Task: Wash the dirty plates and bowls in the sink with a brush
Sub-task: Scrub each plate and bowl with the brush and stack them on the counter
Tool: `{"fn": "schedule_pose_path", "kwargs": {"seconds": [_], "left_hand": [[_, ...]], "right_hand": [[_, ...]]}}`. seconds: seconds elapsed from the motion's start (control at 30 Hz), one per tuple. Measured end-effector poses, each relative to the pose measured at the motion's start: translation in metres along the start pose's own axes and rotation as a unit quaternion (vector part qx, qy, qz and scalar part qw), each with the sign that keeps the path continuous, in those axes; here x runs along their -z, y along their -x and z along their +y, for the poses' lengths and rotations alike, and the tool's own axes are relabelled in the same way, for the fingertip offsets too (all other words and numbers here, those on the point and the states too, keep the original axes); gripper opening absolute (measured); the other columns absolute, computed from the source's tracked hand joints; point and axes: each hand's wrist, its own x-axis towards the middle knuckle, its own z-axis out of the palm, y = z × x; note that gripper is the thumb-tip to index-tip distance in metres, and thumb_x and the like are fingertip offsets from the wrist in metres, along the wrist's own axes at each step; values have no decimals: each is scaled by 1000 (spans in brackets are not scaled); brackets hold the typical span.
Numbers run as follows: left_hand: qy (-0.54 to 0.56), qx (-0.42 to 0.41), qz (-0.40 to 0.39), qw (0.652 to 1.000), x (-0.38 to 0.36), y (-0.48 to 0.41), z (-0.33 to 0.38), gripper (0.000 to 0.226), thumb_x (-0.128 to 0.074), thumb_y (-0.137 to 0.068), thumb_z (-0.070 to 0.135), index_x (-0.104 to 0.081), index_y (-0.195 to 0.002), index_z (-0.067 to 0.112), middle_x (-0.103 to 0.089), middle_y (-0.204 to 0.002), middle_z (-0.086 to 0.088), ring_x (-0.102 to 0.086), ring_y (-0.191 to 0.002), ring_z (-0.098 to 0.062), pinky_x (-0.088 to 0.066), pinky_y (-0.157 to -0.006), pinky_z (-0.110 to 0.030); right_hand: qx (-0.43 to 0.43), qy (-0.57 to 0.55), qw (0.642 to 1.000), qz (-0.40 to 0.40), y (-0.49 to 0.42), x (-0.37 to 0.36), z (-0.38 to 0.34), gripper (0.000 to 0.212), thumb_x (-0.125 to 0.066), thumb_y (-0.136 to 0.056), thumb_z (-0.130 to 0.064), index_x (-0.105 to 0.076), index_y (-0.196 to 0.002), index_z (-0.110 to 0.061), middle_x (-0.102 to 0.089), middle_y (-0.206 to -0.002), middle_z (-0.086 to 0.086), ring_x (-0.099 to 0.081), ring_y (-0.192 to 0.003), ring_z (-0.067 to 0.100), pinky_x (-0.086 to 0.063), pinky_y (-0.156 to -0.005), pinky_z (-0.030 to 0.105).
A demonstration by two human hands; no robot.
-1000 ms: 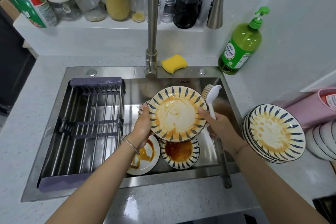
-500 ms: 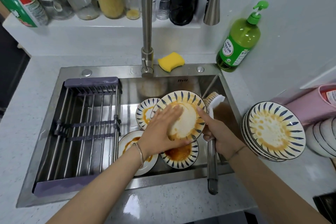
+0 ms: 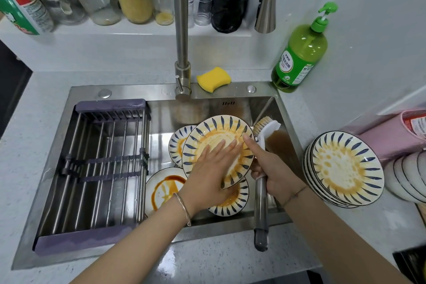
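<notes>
Striped plate (image 3: 219, 132) sits tilted in the sink (image 3: 138, 92). Left hand (image 3: 211, 169) lies flat on its stained face, fingers straight. Right hand (image 3: 275, 174), at the plate's right rim, grasps the dish brush (image 3: 260, 211). The brush's long axis runs near-to-far, bristle head far, handle end over the near rim.

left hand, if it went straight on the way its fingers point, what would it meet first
Probably the right hand, its thumb on the plate rim just ahead; the brush head is beyond. Depth is unclear.
</notes>
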Motion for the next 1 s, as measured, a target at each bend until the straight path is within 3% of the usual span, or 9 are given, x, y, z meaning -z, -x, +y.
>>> {"fn": "schedule_pose_path", "kwargs": {"seconds": [0.2, 0.3, 0.43, 0.5, 0.6, 0.7, 0.8, 0.9, 1.0], "left_hand": [[65, -4, 83, 994, 2, -3, 1, 85, -54, -86, 1, -10, -147, 39, -30, -156, 9, -20, -147, -19, -30, -116, -43], [9, -54, 122, 991, 4, -11, -3, 85, -64, -81, 1, -25, -150, 31, -55, -140, -1, -47, -133, -26, -55, -83, -42], [-44, -107, 172, 978, 1, -23, -11, 79, -81, -65, 0, -54, -136, 18, -71, -114, -7, -69, -100, -29, -57, -56, -33], [0, -102, 174, 979, 4, -26, -11, 71, -78, -70, 2, -55, -135, 21, -74, -103, -3, -71, -86, -22, -50, -61, -21], [253, 44, 181, 949, 12, -29, -13, 63, -72, -79, 6, -51, -137, 20, -67, -99, 11, -61, -85, -9, -40, -68, -4], [409, 140, 186, 882, 17, -30, -22, 61, -73, -69, 21, -55, -127, 21, -61, -106, 19, -58, -94, -1, -47, -82, -12], [471, 177, 167, 848, 21, -27, -28, 50, -80, -72, 15, -59, -117, 22, -66, -105, 11, -62, -97, -10, -51, -83, -23], [497, 188, 161, 832, 22, -27, -29, 47, -83, -71, 12, -63, -113, 19, -70, -101, 6, -65, -94, -15, -55, -82, -29], [479, 189, 172, 840, 21, -29, -31, 44, -80, -75, 4, -62, -110, 22, -67, -99, 10, -63, -90, -8, -53, -79, -21]], "right_hand": [[21, -15, 999, -26, 0, 0, -6, 38, -76, -75, -45, -58, -88, -15, -39, -53, -5, -31, -36, 4, -29, -34, 14], [40, 0, 999, -30, 1, 2, -11, 31, -73, -79, -42, -59, -79, -15, -42, -47, -7, -29, -36, 4, -28, -34, 14], [54, 16, 998, -17, 1, 2, -12, 30, -75, -78, -41, -63, -81, -13, -43, -50, -4, -30, -38, 4, -30, -36, 15], [77, 65, 995, -10, 2, 4, -15, 39, -71, -78, -49, -67, -83, -11, -57, -60, -2, -33, -41, 3, -32, -40, 15], [102, 126, 987, -12, 4, 12, -25, 49, -51, -85, -63, -70, -88, -18, -75, -83, 1, -44, -49, 9, -34, -43, 19], [113, 217, 969, 18, -4, 20, -33, 66, -27, -97, -60, -67, -88, -8, -67, -63, 4, -45, -37, 9, -35, -35, 18], [156, 307, 938, 42, -15, 29, -33, 62, -25, -101, -48, -60, -91, 2, -50, -47, -1, -37, -28, 5, -32, -33, 15], [200, 357, 912, 33, -13, 28, -37, 48, -32, -102, -41, -56, -80, -5, -42, -47, -4, -35, -32, 5, -31, -34, 15], [285, 488, 825, -6, -3, 13, -38, 48, -37, -100, -43, -54, -66, -16, -49, -59, -3, -45, -53, 12, -38, -52, 19]]}}
